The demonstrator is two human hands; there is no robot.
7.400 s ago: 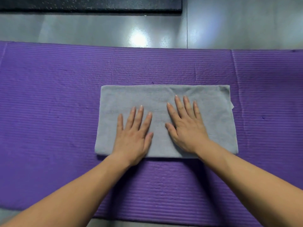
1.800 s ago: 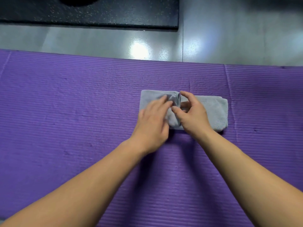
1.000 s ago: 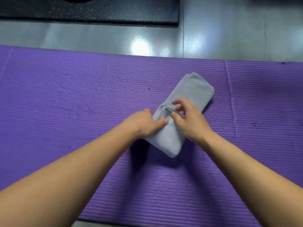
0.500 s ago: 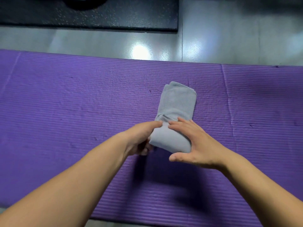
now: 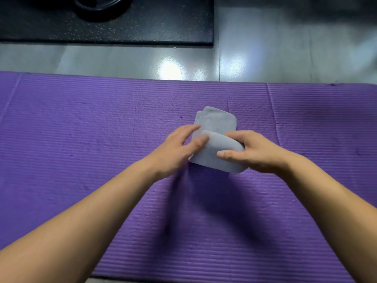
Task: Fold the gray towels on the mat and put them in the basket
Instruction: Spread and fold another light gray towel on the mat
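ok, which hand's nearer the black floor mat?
Left. The left hand, on the gray towel, lies below the black floor mat's right end; the right hand is further right, beyond its edge.

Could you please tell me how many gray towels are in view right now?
1. The gray towel lies on the purple mat, right of centre, its near end curled over and held by the left hand and right hand. Others may lie outside the view.
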